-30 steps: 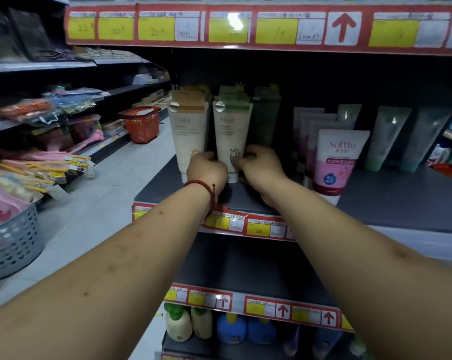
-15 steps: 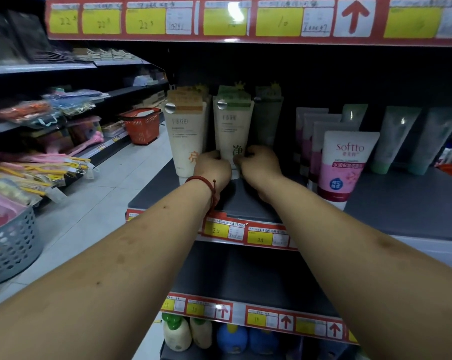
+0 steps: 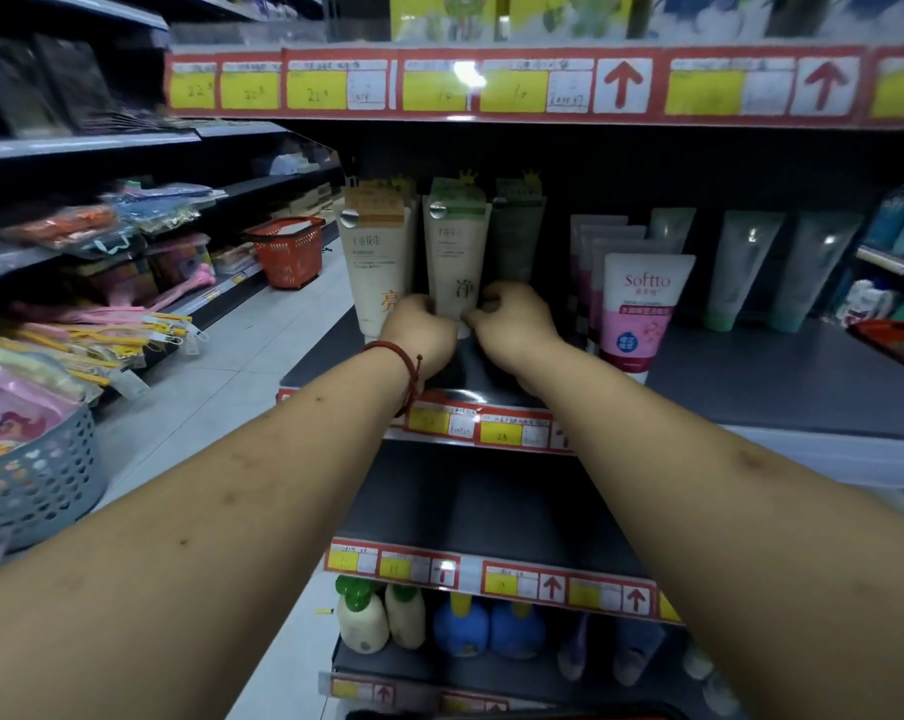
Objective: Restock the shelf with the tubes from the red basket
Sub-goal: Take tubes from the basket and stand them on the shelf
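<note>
A cream tube with a green top stands upright on the dark shelf. My left hand and my right hand both grip its lower end from either side. Just left of it stands a cream tube with an orange top. A dark green tube stands behind it on the right. A red basket sits on the floor far down the aisle. A red basket's edge shows at the shelf's right end.
A white and pink Softto tube fronts a row to the right, with pale green tubes beyond it. Bottles fill the bottom shelf. A grey basket of packets stands at the left, by shelves of packaged goods.
Both hands stay on the green-topped tube's base. My head has tilted up, so the shelf and price strips sit lower in view.
</note>
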`<state>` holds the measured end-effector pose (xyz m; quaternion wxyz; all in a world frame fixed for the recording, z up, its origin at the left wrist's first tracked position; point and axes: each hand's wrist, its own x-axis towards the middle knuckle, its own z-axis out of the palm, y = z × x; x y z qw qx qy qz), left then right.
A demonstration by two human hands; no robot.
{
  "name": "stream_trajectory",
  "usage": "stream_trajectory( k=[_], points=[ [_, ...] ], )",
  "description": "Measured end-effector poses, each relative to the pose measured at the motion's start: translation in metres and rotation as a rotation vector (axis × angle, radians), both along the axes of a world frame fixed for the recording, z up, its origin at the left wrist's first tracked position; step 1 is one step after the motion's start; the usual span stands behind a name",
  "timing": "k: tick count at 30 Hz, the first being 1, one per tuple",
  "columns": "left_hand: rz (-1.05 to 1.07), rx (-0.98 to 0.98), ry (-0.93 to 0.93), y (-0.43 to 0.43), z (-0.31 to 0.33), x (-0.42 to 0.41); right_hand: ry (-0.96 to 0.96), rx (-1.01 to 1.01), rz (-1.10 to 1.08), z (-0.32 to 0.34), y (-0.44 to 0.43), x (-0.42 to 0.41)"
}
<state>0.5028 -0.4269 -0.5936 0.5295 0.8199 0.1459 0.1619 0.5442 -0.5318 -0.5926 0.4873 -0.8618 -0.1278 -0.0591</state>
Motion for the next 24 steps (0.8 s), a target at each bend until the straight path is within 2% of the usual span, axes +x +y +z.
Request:
stream_trajectory(
  k=[7, 12, 14, 21, 24],
  points=[
    [0.024, 0.234, -0.079, 0.001, 0.011, -0.085, -0.151, -0.097, 0.056, 0.02, -0.04, -0.088],
    [-0.077, 0.615, -0.06, -0.003, -0.011, -0.152, -0.24, -0.305, 0.101, 0.0, -0.068, -0.151],
    [-0.128, 0.709, -0.047, -0.007, -0.027, -0.176, -0.256, -0.371, 0.116, -0.017, -0.078, -0.173],
    [-0.22, 0.801, 0.043, -0.026, -0.119, -0.232, -0.166, -0.485, 0.203, -0.111, -0.111, -0.229],
    [-0.249, 0.761, 0.098, -0.037, -0.165, -0.251, -0.094, -0.547, 0.213, -0.158, -0.125, -0.248]
  ],
)
